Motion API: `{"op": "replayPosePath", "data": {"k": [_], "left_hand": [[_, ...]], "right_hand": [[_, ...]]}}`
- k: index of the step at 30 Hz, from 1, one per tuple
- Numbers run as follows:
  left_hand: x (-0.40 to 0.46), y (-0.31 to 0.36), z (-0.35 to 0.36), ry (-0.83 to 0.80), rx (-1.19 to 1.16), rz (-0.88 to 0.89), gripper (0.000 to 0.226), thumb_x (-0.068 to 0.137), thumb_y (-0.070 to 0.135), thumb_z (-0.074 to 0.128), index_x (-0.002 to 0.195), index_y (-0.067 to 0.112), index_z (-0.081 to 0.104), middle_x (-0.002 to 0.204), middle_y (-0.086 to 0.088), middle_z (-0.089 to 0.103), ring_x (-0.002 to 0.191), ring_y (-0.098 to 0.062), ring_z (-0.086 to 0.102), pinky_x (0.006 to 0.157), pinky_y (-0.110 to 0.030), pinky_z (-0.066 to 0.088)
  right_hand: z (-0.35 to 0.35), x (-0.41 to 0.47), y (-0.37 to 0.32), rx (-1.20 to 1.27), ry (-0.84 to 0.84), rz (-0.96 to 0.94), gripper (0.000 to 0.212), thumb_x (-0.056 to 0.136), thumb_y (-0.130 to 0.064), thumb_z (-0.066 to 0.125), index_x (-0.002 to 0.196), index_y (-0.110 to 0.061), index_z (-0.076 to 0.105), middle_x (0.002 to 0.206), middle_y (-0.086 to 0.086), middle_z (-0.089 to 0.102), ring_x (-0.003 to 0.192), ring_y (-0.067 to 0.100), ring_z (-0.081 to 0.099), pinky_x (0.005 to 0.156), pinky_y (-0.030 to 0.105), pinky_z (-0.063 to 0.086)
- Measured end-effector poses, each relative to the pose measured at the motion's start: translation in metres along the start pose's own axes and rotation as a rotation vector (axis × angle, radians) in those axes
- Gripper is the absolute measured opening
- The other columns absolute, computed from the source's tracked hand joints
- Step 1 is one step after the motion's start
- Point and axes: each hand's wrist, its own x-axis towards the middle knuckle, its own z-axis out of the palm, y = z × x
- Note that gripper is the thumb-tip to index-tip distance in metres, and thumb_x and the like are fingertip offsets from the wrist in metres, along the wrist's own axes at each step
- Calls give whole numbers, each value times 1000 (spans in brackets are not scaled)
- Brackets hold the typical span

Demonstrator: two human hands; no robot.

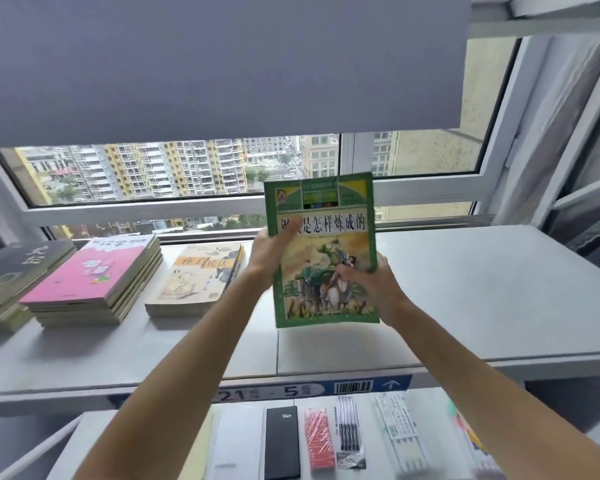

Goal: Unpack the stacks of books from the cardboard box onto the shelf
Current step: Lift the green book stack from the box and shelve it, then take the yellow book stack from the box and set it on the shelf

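Gripping a green book in both hands above the shelf, cover facing the camera. Left hand clamping its left edge, fingers closed over the cover; right hand pinching the right edge. Standing upright, long axis vertical, title at top, just right of a beige stack.

The grey shelf carries a dark stack, pink-topped stack and beige stack at far left.
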Motion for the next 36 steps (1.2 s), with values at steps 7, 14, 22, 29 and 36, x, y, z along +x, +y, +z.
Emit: {"op": "replayPosePath", "data": {"k": [7,14,22,29,36], "left_hand": [[74,-7,-26,-143,-26,-415,34,94,30,60,99,-4,58,77,-13,69,53,-17,68,57,-23,58],[98,-56,-26,56,541,-417,77,79,63,64,114,-6,63,112,-15,65,103,-32,63,90,-35,49],[90,-32,-6,167,1367,-9,85,89,64,47,146,3,30,154,-20,29,138,-38,31,110,-47,33],[45,10,46,-69,1316,556,50,97,49,43,125,14,63,130,-13,63,121,-32,55,101,-42,36],[-67,9,145,-361,1127,679,39,97,46,45,111,22,73,110,-13,73,110,-33,61,104,-40,36]], "right_hand": [[31,52,-24,-38,-41,457,21,78,-15,78,67,-4,64,46,4,67,33,14,60,39,25,51],[41,78,14,-169,77,512,37,70,-28,85,88,2,70,68,4,74,61,11,68,49,18,47],[36,55,-4,-754,265,211,76,86,-60,55,140,-9,41,141,15,44,128,32,46,103,44,42],[-53,-17,-16,-1249,384,111,56,96,-50,37,137,-14,48,139,13,50,128,32,43,103,42,33],[-162,-166,-9,-1251,553,181,49,96,-47,38,133,-19,54,142,7,51,131,28,41,107,41,28]]}}
